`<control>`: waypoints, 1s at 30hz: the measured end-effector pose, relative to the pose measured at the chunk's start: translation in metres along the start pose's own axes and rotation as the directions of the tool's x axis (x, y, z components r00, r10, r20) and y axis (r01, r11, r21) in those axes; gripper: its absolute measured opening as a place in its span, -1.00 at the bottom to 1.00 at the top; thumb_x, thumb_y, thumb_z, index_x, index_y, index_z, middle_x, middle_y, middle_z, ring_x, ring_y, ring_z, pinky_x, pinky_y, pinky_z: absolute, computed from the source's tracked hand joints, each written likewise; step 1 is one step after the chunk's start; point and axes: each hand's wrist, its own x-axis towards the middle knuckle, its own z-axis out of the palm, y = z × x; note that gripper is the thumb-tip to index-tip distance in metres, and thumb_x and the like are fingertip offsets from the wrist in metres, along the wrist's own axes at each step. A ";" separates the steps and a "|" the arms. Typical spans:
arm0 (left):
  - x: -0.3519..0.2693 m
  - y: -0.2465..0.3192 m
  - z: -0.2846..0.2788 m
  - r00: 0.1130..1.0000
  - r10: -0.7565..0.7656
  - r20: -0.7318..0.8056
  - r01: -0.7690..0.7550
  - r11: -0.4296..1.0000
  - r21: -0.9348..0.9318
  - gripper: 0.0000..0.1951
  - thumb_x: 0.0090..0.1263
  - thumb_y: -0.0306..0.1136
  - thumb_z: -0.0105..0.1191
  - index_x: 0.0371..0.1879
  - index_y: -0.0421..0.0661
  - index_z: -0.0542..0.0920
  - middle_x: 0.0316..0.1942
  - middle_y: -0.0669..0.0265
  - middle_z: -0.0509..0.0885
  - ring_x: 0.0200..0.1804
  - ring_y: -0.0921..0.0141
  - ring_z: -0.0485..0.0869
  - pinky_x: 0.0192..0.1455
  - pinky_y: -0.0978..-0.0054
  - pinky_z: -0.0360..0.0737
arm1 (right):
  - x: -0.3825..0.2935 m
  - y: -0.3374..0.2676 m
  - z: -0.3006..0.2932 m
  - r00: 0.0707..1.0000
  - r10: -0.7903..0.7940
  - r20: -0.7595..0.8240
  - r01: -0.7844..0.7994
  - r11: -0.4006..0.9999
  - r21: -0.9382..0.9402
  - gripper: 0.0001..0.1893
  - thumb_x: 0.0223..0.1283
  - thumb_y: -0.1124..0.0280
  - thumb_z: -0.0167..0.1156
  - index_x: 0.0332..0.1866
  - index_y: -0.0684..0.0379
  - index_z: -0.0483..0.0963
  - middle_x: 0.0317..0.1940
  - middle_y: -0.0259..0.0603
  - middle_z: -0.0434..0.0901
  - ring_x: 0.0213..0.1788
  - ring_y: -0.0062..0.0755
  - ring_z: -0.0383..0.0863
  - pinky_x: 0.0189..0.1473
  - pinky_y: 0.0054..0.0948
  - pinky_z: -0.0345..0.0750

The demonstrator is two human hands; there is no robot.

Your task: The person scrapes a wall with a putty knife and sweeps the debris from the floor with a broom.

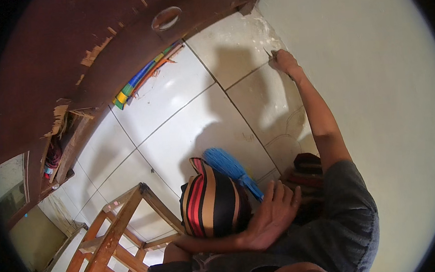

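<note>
My right hand (pixel 286 62) reaches out low to the corner where the floor meets the pale wall. Its fingers are closed on a thin, pointed tool (pixel 267 53); most of the tool is hidden in the grip, so its kind is unclear. Across my lap, my left hand (pixel 276 211) has its fingers extended and slightly apart. Just beyond it lies a blue bristle brush or hand broom (pixel 225 164), whose narrow end disappears behind the fingers. Striped cloth (pixel 210 203) in black, tan and red covers my bent knee beside the bristles.
A brown wooden door (pixel 120 14) with splintered patches and a hole spans the upper left. A multicoloured woven strip (pixel 139 79) lies along its lower edge. Wooden furniture framing (pixel 108 240) stands at lower left. White floor tiles (pixel 175 112) meet the wall (pixel 379 88) on the right.
</note>
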 end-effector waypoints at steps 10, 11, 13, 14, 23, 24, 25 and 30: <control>-0.005 0.002 -0.002 0.999 -0.030 0.012 0.030 0.999 -0.029 -0.53 0.14 -0.39 -0.21 0.10 -0.23 0.28 -0.17 0.10 0.46 -0.02 0.23 0.41 0.18 0.28 0.19 | -0.003 -0.013 -0.005 0.999 -0.004 0.042 0.005 1.000 -0.027 -0.72 -0.02 0.28 0.00 -0.37 0.29 0.49 -0.34 0.10 0.53 -0.23 0.00 0.54 -0.15 -0.19 0.46; -0.005 0.001 -0.001 0.999 -0.033 -0.001 0.033 0.999 -0.024 -0.53 0.14 -0.39 -0.21 0.10 -0.22 0.28 -0.17 0.11 0.46 -0.02 0.24 0.41 0.19 0.27 0.18 | -0.006 -0.013 0.003 1.000 0.006 0.027 -0.006 1.000 -0.012 -0.72 -0.02 0.28 0.00 -0.36 0.29 0.49 -0.34 0.10 0.53 -0.23 0.00 0.53 -0.15 -0.19 0.46; -0.007 0.002 -0.001 0.999 -0.005 -0.038 0.004 1.000 -0.015 -0.53 0.14 -0.39 -0.21 0.10 -0.22 0.27 -0.17 0.11 0.46 -0.02 0.24 0.41 0.19 0.27 0.18 | 0.005 0.007 0.010 0.998 0.052 0.027 -0.051 0.999 -0.017 -0.72 -0.03 0.27 0.01 -0.31 0.27 0.48 -0.31 0.09 0.53 -0.22 -0.01 0.53 -0.15 -0.20 0.46; -0.008 0.002 -0.001 0.999 -0.008 -0.031 0.008 1.000 -0.015 -0.53 0.14 -0.39 -0.22 0.10 -0.22 0.27 -0.17 0.11 0.46 -0.02 0.24 0.41 0.19 0.27 0.18 | 0.007 0.003 0.009 0.997 0.054 0.052 -0.055 0.998 0.010 -0.71 -0.02 0.26 0.02 -0.30 0.27 0.47 -0.31 0.09 0.53 -0.22 0.00 0.53 -0.15 -0.19 0.46; -0.008 0.004 0.006 1.000 -0.004 -0.016 0.004 1.000 -0.029 -0.52 0.15 -0.39 -0.23 0.11 -0.25 0.25 -0.15 0.10 0.46 -0.01 0.22 0.41 0.20 0.23 0.16 | 0.006 0.010 0.021 0.992 0.124 0.033 -0.123 0.992 -0.026 -0.71 -0.04 0.27 0.02 -0.29 0.26 0.48 -0.30 0.09 0.53 -0.20 0.00 0.53 -0.14 -0.19 0.46; -0.009 0.004 0.007 0.999 -0.008 -0.032 0.008 1.000 -0.015 -0.52 0.15 -0.39 -0.22 0.11 -0.26 0.25 -0.14 0.09 0.45 -0.01 0.22 0.40 0.20 0.24 0.17 | 0.012 0.002 0.012 0.994 0.110 0.025 -0.109 0.994 -0.031 -0.72 -0.04 0.27 0.02 -0.31 0.26 0.48 -0.30 0.09 0.53 -0.20 0.00 0.53 -0.14 -0.19 0.46; -0.010 0.003 0.007 0.999 -0.012 -0.049 0.012 1.000 -0.001 -0.51 0.15 -0.39 -0.22 0.11 -0.27 0.24 -0.14 0.08 0.45 0.00 0.21 0.40 0.19 0.24 0.17 | 0.016 -0.005 0.003 0.995 0.096 0.017 -0.096 0.995 -0.036 -0.72 -0.05 0.27 0.02 -0.32 0.27 0.49 -0.31 0.10 0.53 -0.20 0.00 0.53 -0.14 -0.18 0.46; -0.010 -0.001 -0.001 1.000 -0.004 -0.008 0.003 0.998 -0.056 -0.52 0.15 -0.39 -0.21 0.11 -0.25 0.25 -0.13 0.07 0.45 0.00 0.20 0.40 0.18 0.25 0.20 | 0.007 -0.012 -0.012 0.996 0.070 0.048 -0.070 0.998 0.006 -0.72 -0.05 0.26 0.02 -0.36 0.28 0.49 -0.34 0.10 0.53 -0.23 0.00 0.53 -0.15 -0.17 0.46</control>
